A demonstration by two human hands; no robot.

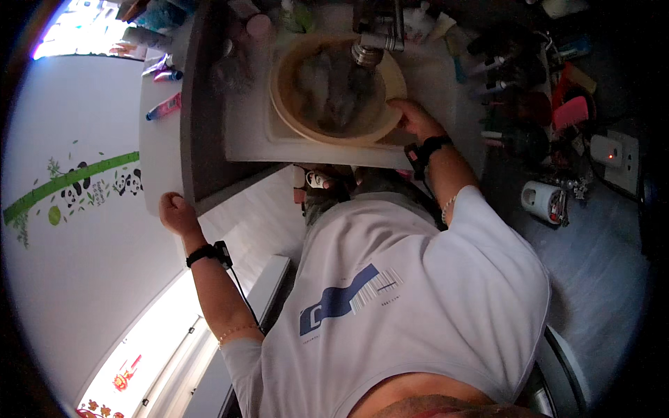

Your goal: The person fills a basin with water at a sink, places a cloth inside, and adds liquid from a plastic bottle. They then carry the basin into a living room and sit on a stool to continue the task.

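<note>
A round yellowish plastic basin [292, 125] sits in a white sink [251, 152] beneath a metal faucet [367, 51]. Inside the basin lies wet-looking greyish cloth [339, 94], partly hidden by the faucet. My right hand [415, 119] grips the basin's rim at its right side, with the thumb over the edge. At the left, my left hand [179, 213] is closed in a fist by the end of a light-coloured ledge [159, 157]; nothing shows in it.
Tubes [164, 106] lie on the ledge. Bottles and toiletries crowd behind and right of the sink, near a pink item [571, 113]. A plugged-in charger [606, 150] and a white wall holder [541, 201] are at the right. A dark partition [209, 146] stands left of the sink.
</note>
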